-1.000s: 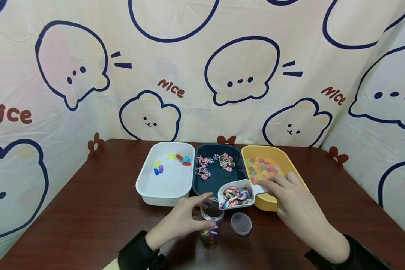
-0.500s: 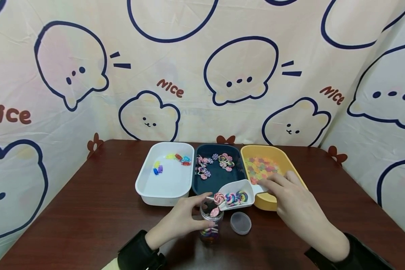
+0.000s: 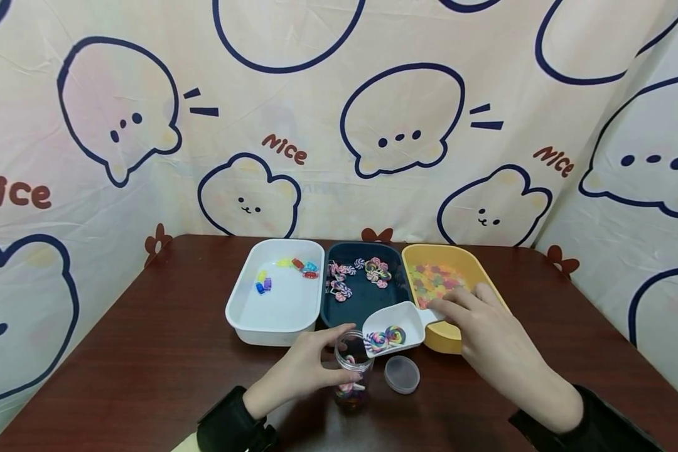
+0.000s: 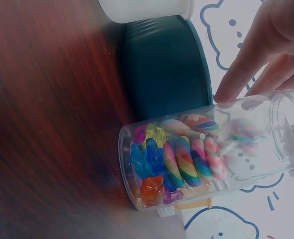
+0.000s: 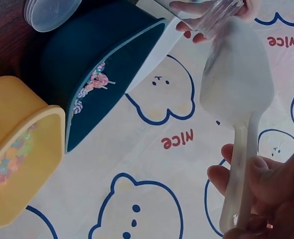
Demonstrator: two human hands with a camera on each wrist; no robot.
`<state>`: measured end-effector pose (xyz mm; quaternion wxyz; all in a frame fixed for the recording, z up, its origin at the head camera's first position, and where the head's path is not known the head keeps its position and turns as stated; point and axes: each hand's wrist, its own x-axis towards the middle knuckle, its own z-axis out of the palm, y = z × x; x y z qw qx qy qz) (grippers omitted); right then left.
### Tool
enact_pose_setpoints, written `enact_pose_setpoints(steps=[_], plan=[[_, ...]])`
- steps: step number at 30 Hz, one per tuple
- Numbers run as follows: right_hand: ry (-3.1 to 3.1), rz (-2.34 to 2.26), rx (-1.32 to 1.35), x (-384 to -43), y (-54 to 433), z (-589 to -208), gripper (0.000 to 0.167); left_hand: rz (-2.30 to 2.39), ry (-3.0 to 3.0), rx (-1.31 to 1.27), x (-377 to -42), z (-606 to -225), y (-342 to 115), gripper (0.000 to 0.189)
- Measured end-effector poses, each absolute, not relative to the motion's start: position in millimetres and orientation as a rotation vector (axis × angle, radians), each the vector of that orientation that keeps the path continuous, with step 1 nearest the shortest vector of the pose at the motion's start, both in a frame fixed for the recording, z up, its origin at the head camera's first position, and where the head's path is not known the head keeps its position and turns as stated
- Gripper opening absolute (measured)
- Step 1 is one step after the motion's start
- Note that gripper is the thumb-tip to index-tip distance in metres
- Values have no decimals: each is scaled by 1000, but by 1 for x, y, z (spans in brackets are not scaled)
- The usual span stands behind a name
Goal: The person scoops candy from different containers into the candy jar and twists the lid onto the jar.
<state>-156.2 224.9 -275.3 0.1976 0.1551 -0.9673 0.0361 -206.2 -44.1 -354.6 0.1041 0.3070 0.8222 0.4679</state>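
My left hand [image 3: 307, 367] grips a clear plastic jar [image 4: 212, 154] near its open mouth, thumb on one side and fingers on the other. Inside the jar lie shiny coloured pieces at the bottom, with striped swirl candies [image 4: 187, 159] above them. With my right hand [image 3: 486, 333] I hold a white scoop [image 3: 407, 320] by its handle. The scoop's front edge overlaps the jar's rim in the head view, tilted toward the mouth. A few swirl lollipops [image 3: 385, 338] are still in the scoop. Its underside faces the right wrist view.
A translucent lid [image 3: 402, 375] lies right of the jar. Behind stand a white tray [image 3: 274, 326] with small coloured pieces, a dark teal tray [image 3: 367, 307] with lollipops, and a yellow tray [image 3: 446, 342] with pastel pieces. A patterned cloth [image 3: 328, 207] rises behind the brown table [image 3: 164, 351].
Several lollipops have slid from the scoop into the jar, leaving the scoop emptier. The scoop tips further toward the jar's mouth. The left hand has stayed around the jar.
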Motion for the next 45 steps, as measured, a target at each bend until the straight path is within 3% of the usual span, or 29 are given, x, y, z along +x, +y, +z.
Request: enact_pose_setpoints(steps=[15, 36, 39, 45], plan=[[-2577, -27, 556, -156, 220, -269, 56, 1383, 2439, 893, -204, -355, -40, 69], [-2628, 8, 520, -155, 223, -270, 53, 1392, 2387, 882, -207, -356, -38, 73], [-2659, 49, 506, -155, 225, -271, 49, 1417, 2352, 947, -211, -356, -42, 69], [-2700, 181, 411, -159, 240, -267, 26, 1393, 2458, 1145, -230, -345, -48, 41]])
